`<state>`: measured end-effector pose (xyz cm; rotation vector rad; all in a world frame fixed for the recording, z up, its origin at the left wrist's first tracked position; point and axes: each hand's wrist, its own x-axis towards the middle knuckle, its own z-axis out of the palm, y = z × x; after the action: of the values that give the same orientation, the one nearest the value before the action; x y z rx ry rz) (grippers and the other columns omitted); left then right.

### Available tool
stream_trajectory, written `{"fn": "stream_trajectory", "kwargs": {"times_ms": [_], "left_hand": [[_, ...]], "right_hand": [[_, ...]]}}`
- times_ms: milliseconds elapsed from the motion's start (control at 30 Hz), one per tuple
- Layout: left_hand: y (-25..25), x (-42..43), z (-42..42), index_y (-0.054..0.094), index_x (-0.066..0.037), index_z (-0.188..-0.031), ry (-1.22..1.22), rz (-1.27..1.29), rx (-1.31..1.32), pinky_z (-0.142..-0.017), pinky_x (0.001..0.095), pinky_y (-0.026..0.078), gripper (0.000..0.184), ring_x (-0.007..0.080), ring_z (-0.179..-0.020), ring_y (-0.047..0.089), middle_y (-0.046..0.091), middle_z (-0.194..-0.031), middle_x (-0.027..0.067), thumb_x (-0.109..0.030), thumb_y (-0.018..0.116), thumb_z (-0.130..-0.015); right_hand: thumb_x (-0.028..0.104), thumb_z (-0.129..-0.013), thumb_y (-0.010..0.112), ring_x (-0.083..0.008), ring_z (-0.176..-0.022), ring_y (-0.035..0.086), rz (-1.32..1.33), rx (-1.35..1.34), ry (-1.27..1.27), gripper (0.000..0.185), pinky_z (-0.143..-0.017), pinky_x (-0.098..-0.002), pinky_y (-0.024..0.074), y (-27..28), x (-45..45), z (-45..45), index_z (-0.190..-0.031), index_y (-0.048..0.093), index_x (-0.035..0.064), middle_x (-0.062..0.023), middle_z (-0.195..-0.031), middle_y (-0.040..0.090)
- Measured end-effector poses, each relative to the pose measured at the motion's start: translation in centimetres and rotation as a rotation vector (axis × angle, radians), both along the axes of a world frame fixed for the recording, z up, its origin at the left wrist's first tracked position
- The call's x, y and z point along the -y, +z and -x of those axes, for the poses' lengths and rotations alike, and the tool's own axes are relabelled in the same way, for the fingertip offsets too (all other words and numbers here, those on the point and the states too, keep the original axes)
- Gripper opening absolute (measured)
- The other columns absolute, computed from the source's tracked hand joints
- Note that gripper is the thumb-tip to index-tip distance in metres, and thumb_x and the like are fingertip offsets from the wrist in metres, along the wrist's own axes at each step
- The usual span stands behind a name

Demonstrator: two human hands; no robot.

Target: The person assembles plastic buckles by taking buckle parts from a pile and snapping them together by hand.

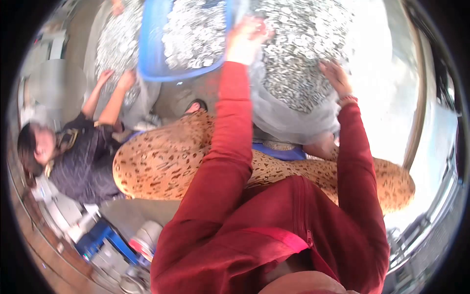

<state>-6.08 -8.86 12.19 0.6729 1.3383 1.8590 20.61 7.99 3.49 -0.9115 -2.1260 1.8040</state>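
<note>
Head view: nearest, the patterned trousers (152,161) spread wide on the near side of the blue tub (188,76), probably so both arms can reach forward between the knees. Beyond them, right of the tub, translucent sheeting (284,117) lies under a pile of small silvery pieces (301,90), its gathered near edge likely keeping them off the floor (171,95). The right hand (337,78) is at the pile's right edge, fingers lowered; whether its grip holds any pieces, I cannot tell. Farther off, the left hand (248,36) blurs beside the tub's right wall, over or near the pile's left edge; its grip cannot be read either. More pieces lie inside the tub, whose raised rim limits sideways movement there; between the hands, the pile's surface leaves more room. Left of the tub, a co-worker (85,157) reaches towards another pile (117,49), well apart from the wearer's hands.
</note>
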Motion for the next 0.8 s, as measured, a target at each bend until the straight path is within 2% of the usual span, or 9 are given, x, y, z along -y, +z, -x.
{"fn": "stream_trajectory", "kwargs": {"times_ms": [67, 100, 200, 233, 267, 400, 500, 667, 800], "left_hand": [[-2.8, -2.6, -2.6, 0.060, -0.005, -0.096, -0.083, 0.169, 0.200, -0.065, 0.0278, 0.048, 0.022, 0.0152, -0.073, 0.061, 0.063, -0.083, 0.0108, -0.011, 0.060, -0.076], [-3.2, -3.9, -4.1, 0.062, -0.007, -0.095, -0.110, 0.588, -0.045, -0.063, 0.0311, 0.048, 0.024, 0.0206, -0.072, 0.061, 0.063, -0.079, 0.0127, -0.012, 0.061, -0.072], [-14.2, -6.5, -8.5, 0.061, -0.004, -0.078, 0.132, 0.775, -0.945, -0.069, 0.0409, 0.046, 0.012, 0.0316, -0.076, 0.057, 0.059, -0.078, 0.0154, -0.013, 0.054, -0.074], [-15.6, -5.8, -9.4, 0.060, -0.004, -0.076, 0.145, 0.709, -1.077, -0.071, 0.0398, 0.046, 0.012, 0.0323, -0.079, 0.055, 0.057, -0.081, 0.0157, -0.011, 0.051, -0.074], [-13.5, -5.2, -10.2, 0.060, -0.005, -0.076, 0.226, 0.718, -1.084, -0.072, 0.0389, 0.045, 0.011, 0.0326, -0.079, 0.054, 0.056, -0.081, 0.0161, -0.010, 0.050, -0.073], [-13.6, -4.1, -9.0, 0.063, -0.006, -0.074, 0.130, 0.639, -0.875, -0.064, 0.0352, 0.047, 0.010, 0.0246, -0.070, 0.058, 0.059, -0.074, 0.0121, -0.004, 0.056, -0.067], [-10.9, -3.9, -7.4, 0.066, -0.011, -0.074, 0.146, 0.610, -0.564, -0.059, 0.0270, 0.047, 0.013, 0.0162, -0.061, 0.059, 0.062, -0.067, 0.0054, -0.011, 0.068, -0.061], [-11.7, -4.9, -3.2, 0.062, -0.013, -0.080, 0.199, 0.546, -0.499, -0.040, 0.0300, 0.040, 0.014, 0.0132, -0.046, 0.052, 0.055, -0.055, 0.0047, -0.004, 0.058, -0.072], [-7.7, -7.3, -1.8, 0.051, -0.010, -0.100, 0.207, 0.679, -0.681, -0.068, 0.0387, 0.045, 0.022, 0.0245, -0.074, 0.059, 0.060, -0.080, 0.0139, -0.013, 0.051, -0.078]], "right_hand": [[0.023, -0.082, 0.058, -0.0205, -0.109, 0.046, -0.360, 0.172, -0.027, 0.035, -0.093, -0.0307, 0.0347, -2.1, -2.2, -2.9, -0.108, 0.056, 0.0000, -0.0138, -0.110, 0.056], [0.025, -0.081, 0.059, -0.0229, -0.108, 0.047, -0.534, 0.233, -0.065, 0.037, -0.095, -0.0348, 0.0316, -2.7, -3.3, -4.6, -0.108, 0.056, 0.0009, -0.0156, -0.107, 0.057], [0.015, -0.079, 0.057, -0.0244, -0.099, 0.050, 0.238, -0.225, -0.876, 0.039, -0.085, -0.0385, 0.0396, -8.6, -7.2, -9.2, -0.115, 0.046, 0.0039, -0.0126, -0.114, 0.047], [0.023, -0.082, 0.053, -0.0249, -0.100, 0.049, -0.095, -0.061, -0.939, 0.041, -0.085, -0.0374, 0.0394, -12.5, -10.4, -11.9, -0.116, 0.044, 0.0010, -0.0145, -0.111, 0.050], [0.026, -0.083, 0.049, -0.0264, -0.106, 0.046, -0.483, 0.554, -0.781, 0.044, -0.086, -0.0367, 0.0388, -8.9, -10.5, -13.7, -0.117, 0.043, -0.0015, -0.0176, -0.113, 0.050], [0.013, -0.081, 0.045, -0.0312, -0.114, 0.042, -0.215, 0.479, -0.822, 0.047, -0.093, -0.0365, 0.0336, -6.4, -13.6, -23.7, -0.124, 0.035, -0.0047, -0.0230, -0.122, 0.043], [0.003, -0.077, 0.045, -0.0298, -0.113, 0.044, -1.129, 0.779, 0.036, 0.053, -0.093, -0.0328, 0.0360, -13.9, -17.5, -31.9, -0.128, 0.031, -0.0028, -0.0200, -0.122, 0.045], [0.030, -0.083, 0.044, -0.0220, -0.068, 0.052, -0.386, 1.143, 0.219, 0.045, -0.061, -0.0295, 0.0450, 4.5, -13.4, -14.6, -0.113, 0.044, -0.0027, -0.0145, -0.085, 0.053], [0.031, -0.087, 0.045, -0.0162, -0.048, 0.057, -0.668, 0.659, 0.056, 0.040, -0.044, -0.0264, 0.0478, 20.0, -6.4, -4.5, -0.114, 0.051, 0.0034, -0.0136, -0.061, 0.057]]}}
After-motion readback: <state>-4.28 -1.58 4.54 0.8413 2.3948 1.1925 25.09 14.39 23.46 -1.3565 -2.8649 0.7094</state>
